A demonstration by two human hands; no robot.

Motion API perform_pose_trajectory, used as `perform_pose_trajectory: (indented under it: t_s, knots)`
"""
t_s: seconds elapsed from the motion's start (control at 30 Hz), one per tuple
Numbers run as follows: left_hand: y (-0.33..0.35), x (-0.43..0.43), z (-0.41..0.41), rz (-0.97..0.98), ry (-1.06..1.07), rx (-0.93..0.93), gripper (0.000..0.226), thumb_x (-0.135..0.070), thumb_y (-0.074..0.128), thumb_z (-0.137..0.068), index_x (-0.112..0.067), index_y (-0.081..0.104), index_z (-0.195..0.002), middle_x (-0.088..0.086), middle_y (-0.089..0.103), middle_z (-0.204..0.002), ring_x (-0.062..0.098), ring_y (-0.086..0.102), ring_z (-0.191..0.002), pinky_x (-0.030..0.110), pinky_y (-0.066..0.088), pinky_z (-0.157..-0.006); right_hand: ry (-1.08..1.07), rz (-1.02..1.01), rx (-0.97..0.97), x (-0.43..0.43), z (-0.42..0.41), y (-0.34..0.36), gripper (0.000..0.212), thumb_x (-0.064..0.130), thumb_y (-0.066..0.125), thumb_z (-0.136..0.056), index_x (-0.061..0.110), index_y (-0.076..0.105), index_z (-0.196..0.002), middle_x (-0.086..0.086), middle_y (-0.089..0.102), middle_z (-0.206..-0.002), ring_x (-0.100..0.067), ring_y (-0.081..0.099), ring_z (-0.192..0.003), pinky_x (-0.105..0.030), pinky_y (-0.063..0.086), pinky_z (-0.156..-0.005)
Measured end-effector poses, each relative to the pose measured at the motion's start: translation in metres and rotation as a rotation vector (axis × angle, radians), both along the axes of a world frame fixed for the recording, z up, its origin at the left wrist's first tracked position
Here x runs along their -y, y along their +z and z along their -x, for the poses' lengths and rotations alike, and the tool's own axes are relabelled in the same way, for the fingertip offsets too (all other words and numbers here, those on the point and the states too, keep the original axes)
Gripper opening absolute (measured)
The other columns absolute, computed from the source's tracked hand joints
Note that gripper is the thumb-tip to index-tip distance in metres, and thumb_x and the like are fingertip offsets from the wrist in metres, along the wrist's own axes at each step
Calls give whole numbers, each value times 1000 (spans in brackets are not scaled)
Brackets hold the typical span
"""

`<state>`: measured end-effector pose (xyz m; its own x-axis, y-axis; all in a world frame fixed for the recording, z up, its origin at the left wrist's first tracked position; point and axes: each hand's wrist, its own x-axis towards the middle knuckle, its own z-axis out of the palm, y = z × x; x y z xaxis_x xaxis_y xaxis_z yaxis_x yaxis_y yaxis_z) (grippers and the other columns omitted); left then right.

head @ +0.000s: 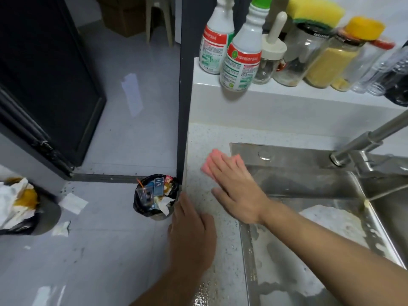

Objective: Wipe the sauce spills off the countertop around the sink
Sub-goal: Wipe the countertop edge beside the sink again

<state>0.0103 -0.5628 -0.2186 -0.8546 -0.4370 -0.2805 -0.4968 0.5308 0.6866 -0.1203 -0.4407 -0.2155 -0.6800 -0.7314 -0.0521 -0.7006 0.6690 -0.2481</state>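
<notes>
My right hand (235,186) lies flat with straight fingers on a pink cloth (210,160), pressing it onto the speckled white countertop (198,142) at the left rear corner of the steel sink (309,186). Only the cloth's far edge shows past my fingertips. My left hand (192,234) rests palm down on the countertop's left edge, fingers relaxed, holding nothing. The counter strip near the camera looks wet with droplets. Foam and residue cover the sink's bottom.
A steel faucet (362,142) rises at the right. On the white ledge behind stand two spray bottles (240,51), jars (331,60) and a yellow sponge (313,9). A full small bin (155,195) stands on the floor by the counter's edge, with paper scraps (74,203) nearby.
</notes>
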Motion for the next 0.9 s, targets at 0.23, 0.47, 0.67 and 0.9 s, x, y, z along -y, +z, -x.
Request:
perform_pose_trajectory:
  t_s: [0.23, 0.47, 0.67, 0.9]
  knots:
    - [-3, 1, -4, -83, 28, -59, 66, -28, 39, -99, -17, 12, -158, 8, 36, -155, 31, 48, -132, 51, 43, -108, -50, -76, 30, 3, 21, -4, 63, 41, 28, -110, 30, -1, -165, 3, -13, -172, -19, -16, -158, -49, -12, -126]
    - [-5, 7, -6, -291, 123, -170, 67, -44, 24, -98, -22, 10, -160, 3, 27, -165, 22, 31, -149, 45, 28, -121, 122, -8, 61, -21, -88, 6, 71, 33, 40, -108, 23, -2, -165, 3, -18, -171, -18, -19, -158, -50, -14, -126]
    - [-3, 8, -16, -450, 225, -178, 60, -56, 25, -97, -30, 29, -151, 1, 49, -150, 24, 48, -135, 53, 39, -112, -12, -98, 15, 7, -13, 2, 65, 45, 27, -109, 27, -2, -165, 3, -14, -172, -17, -16, -158, -53, -7, -127]
    - [2, -11, -76, -407, 191, -73, 55, -50, 24, -102, -23, 44, -146, 0, 54, -142, 20, 51, -129, 46, 38, -113, 159, -33, -93, 11, -66, -10, 70, 42, 35, -104, 20, 10, -165, 0, 1, -174, -22, -8, -160, -57, -2, -126]
